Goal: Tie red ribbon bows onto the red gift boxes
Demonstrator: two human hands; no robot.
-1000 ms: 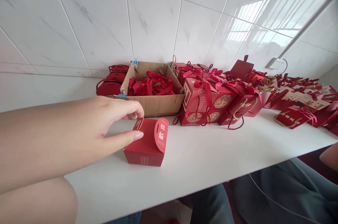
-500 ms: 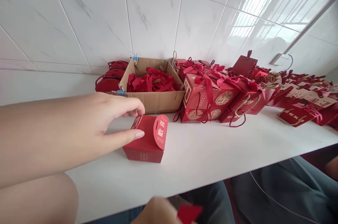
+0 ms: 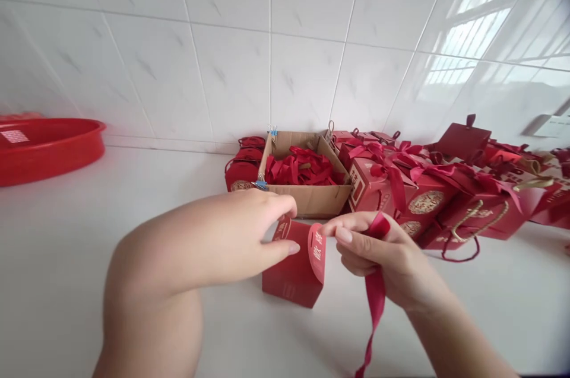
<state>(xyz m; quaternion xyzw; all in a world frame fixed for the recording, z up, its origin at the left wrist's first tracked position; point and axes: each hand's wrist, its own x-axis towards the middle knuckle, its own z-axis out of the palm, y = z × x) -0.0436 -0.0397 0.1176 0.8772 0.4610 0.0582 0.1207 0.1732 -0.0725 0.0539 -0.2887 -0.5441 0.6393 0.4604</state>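
Note:
A small red gift box [image 3: 294, 274] with pale lettering on its rounded, slotted top flap stands on the white table. My left hand [image 3: 269, 229] reaches over it from the left and grips its upper left part, the thumb lying on top and the fingers curled behind. Close by on the right, my right hand [image 3: 374, 250] has its fingers closed around a red ribbon [image 3: 376, 301], whose tail hangs down toward the table. The thumb and index finger of that hand are at the flap's edge; whether they touch it I cannot tell.
Behind the gift box is a cardboard box [image 3: 307, 200] of red ribbons [image 3: 305, 167], with blue binder clips on its rim. Stacked red gift boxes [image 3: 427, 200] with bows stand to the right. A red basin [image 3: 53, 149] sits at the far left, against the tiled wall.
The view has swung left, bringing the red basin into sight. My right hand has come up from the lower edge to the gift box with the ribbon. My left hand stays on the box.

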